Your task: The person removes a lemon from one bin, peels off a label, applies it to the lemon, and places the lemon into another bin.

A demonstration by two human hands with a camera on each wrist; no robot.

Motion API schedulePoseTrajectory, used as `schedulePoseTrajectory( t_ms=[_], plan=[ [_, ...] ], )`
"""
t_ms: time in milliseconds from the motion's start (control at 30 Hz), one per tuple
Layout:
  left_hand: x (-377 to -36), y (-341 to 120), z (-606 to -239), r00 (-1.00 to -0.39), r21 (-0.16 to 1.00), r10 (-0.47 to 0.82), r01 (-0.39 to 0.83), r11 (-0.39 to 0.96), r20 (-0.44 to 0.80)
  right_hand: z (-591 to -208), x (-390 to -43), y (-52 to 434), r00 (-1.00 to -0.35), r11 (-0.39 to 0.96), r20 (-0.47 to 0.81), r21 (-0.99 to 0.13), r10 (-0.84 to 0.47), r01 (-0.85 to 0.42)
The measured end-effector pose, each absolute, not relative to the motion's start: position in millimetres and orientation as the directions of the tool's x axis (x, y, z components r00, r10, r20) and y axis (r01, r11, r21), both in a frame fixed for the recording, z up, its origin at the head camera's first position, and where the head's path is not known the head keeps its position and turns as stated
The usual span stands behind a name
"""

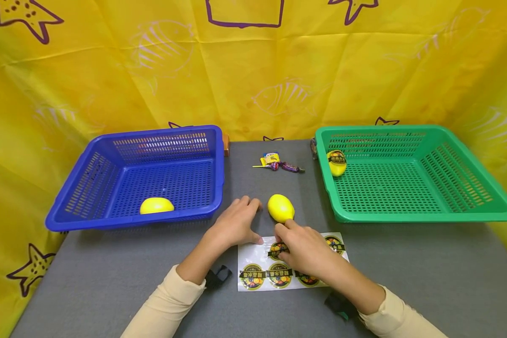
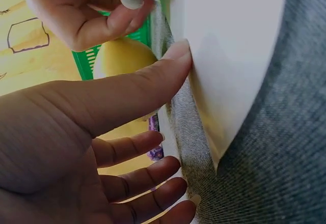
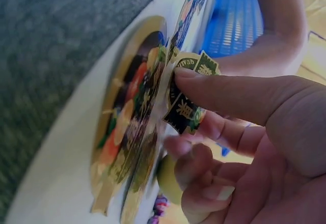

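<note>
A white sticker sheet (image 1: pixel 253 256) with round fruit labels lies on the grey table (image 1: pixel 405 272). My left hand (image 1: pixel 247 223) rests beside it, fingers relaxed, and its thumb (image 2: pixel 153 81) presses the sheet's (image 2: pixel 229 56) upper left edge. My right hand (image 1: pixel 285 246) lies over the sheet and pinches one sticker (image 3: pixel 191 112) between thumb (image 3: pixel 229 91) and finger, its edge lifted off the backing. A bare yellow lemon (image 1: pixel 280 208) sits just beyond both hands.
A blue basket (image 1: pixel 88 188) on the left holds one plain lemon (image 1: pixel 157 205). The green basket (image 1: pixel 469 188) on the right holds a lemon with a sticker (image 1: pixel 336 162). Wrapped candies (image 1: pixel 279 164) lie between the baskets. A yellow cloth hangs behind.
</note>
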State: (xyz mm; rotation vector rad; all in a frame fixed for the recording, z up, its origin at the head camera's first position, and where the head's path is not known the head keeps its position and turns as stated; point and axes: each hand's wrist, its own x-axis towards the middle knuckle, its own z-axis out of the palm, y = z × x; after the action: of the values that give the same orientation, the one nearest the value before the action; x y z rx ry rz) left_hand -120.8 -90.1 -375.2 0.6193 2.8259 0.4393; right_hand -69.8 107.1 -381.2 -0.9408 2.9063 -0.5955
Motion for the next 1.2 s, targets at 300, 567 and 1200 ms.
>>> schedulePoseTrajectory(
  t_ms=[300,567,1200],
  plan=[
    [-123.4,-89.6,-370.9,-0.881,0.451,0.453,0.351,0.820,-0.137,-379.0,-74.6,118.1,-0.776,0.622,0.027,-0.580,-0.630,-0.526],
    [-128.6,-81.7,-373.8,-0.846,0.608,0.533,0.410,0.680,-0.026,-375.6,-88.9,136.4,-0.833,0.365,0.072,-0.875,-0.549,-0.317],
    [-134.6,-78.9,-382.0,-0.772,0.716,0.628,0.490,0.497,0.092,-396.1,-128.5,135.3,-0.947,0.054,-0.157,-0.988,-0.280,0.148]
  ],
)
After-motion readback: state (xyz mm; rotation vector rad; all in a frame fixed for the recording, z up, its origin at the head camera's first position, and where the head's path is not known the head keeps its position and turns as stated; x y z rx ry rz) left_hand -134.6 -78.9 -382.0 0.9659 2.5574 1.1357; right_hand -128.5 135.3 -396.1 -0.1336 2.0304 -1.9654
